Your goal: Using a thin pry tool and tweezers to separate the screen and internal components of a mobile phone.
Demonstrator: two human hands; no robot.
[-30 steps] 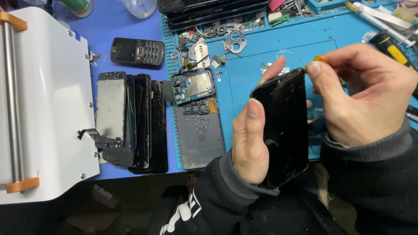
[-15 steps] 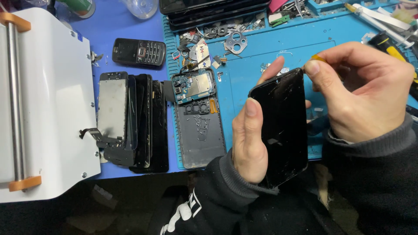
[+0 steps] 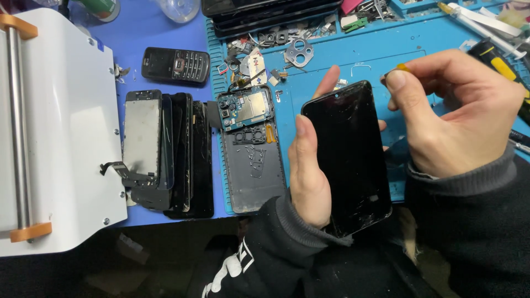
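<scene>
One cracked phone (image 3: 349,160), two hands.

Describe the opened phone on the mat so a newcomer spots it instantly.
Start at the teal work mat and go to its left edge, just right of the stack of loose black screens. The opened phone lies flat there; unlike its neighbours, it shows a bare circuit board on top and a grey inner frame.

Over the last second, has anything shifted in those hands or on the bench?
Very little. The left hand still grips the cracked black phone screen, which has tilted slightly more upright. The right hand stays by its top corner, still pinching a small yellow-tipped tool. The opened phone, the stack of screens and the keypad phone lie where they were.
</scene>
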